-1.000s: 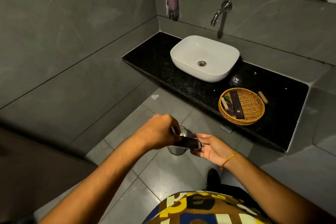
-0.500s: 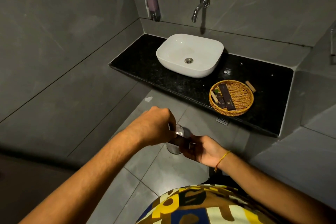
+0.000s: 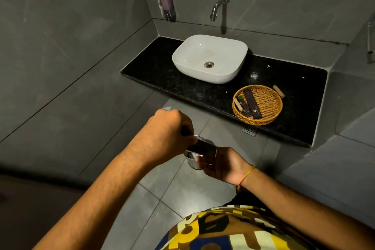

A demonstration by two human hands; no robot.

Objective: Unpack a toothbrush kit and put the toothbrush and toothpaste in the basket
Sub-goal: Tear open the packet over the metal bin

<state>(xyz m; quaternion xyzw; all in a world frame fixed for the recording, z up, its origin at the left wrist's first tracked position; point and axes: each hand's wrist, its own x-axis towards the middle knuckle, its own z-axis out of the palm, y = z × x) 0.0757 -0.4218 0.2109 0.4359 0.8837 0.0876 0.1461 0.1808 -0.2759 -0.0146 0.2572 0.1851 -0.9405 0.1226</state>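
Below the head camera, both hands work a dark kit box (image 3: 203,146): the right hand (image 3: 221,165) grasps it, now curled over it rather than cradling it, while the left hand (image 3: 168,134) clenches its end, so unpacking seems underway. Farther off, the basket (image 3: 263,121) waits on the table (image 3: 162,69).

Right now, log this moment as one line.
stage: unpacking | left hand: pulling at kit box | right hand: holding box | basket: on counter, dark packets inside
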